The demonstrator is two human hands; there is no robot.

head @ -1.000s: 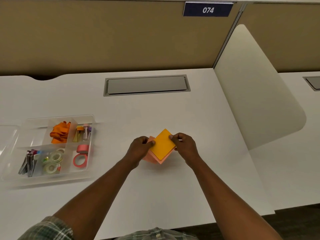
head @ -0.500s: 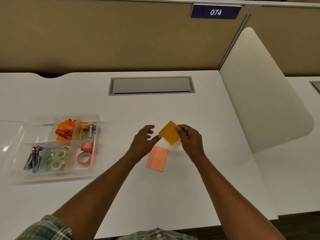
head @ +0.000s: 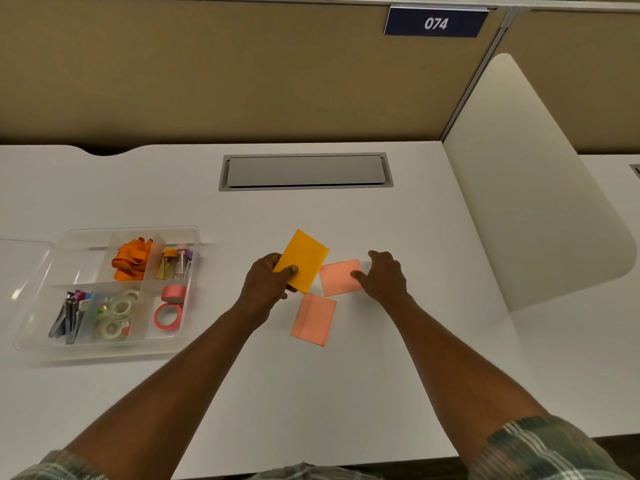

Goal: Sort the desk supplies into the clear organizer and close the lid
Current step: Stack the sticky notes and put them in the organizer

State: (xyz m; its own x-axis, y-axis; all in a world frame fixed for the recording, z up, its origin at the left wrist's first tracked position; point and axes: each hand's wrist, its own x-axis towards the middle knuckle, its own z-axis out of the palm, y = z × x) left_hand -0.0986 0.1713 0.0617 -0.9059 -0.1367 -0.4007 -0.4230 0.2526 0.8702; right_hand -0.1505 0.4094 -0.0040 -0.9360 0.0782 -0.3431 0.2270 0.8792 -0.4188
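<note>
My left hand (head: 268,284) grips an orange sticky-note pad (head: 304,259) just above the white desk. My right hand (head: 382,275) rests its fingertips on a pink sticky-note pad (head: 337,277) that lies flat on the desk. A second pink pad (head: 314,319) lies loose below it, touched by neither hand. The clear organizer (head: 194,233) stands at the left with its lid (head: 20,268) swung open to the left. Its compartments hold orange bands (head: 133,259), small vials (head: 178,261), pink tape rolls (head: 169,308), clear tape rolls (head: 116,315) and binder clips (head: 69,315).
A grey cable hatch (head: 306,171) is set into the desk (head: 311,393) behind the pads. A white curved divider (head: 530,188) stands at the right edge of the desk. A tan partition (head: 207,74) runs along the back.
The orange pad passed from my right hand to my left hand. My right hand moved down onto a pink pad. The two pink pads now lie apart on the desk.
</note>
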